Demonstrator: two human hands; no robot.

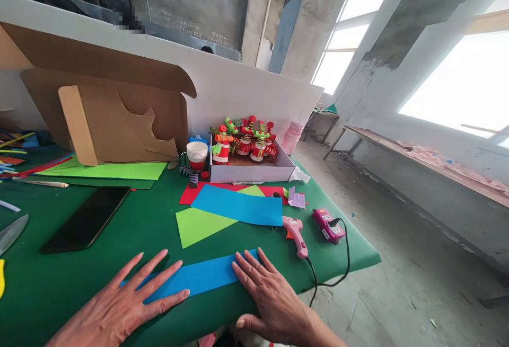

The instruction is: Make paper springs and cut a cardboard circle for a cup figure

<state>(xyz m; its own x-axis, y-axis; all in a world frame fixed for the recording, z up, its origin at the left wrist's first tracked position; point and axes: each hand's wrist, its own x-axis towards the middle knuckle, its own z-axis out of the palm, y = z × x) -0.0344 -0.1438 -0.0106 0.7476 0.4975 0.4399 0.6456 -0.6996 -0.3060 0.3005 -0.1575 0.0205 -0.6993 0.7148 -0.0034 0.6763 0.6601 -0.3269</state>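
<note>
A strip of blue paper [209, 275] lies flat near the front edge of the green table. My left hand [129, 304] rests on its left end with the fingers spread wide. On its right end lies my right hand [268, 296], palm down and fingers stretched out, the thumb apart. Farther back is a wider blue sheet [238, 206], lying over a light green sheet [201, 225] and a red sheet [191, 194]. The pink glue gun [295, 237] sits beyond my right hand, its nozzle end by the wider blue sheet.
A magenta power box [328, 225] with a black cord stands at the right edge. Behind are a white tray [254, 173] of red-and-green paper figures, stacked paper cups [196, 153] and a cardboard box [131, 108]. A black phone [87, 220] and scissors-like blade [11, 234] lie left.
</note>
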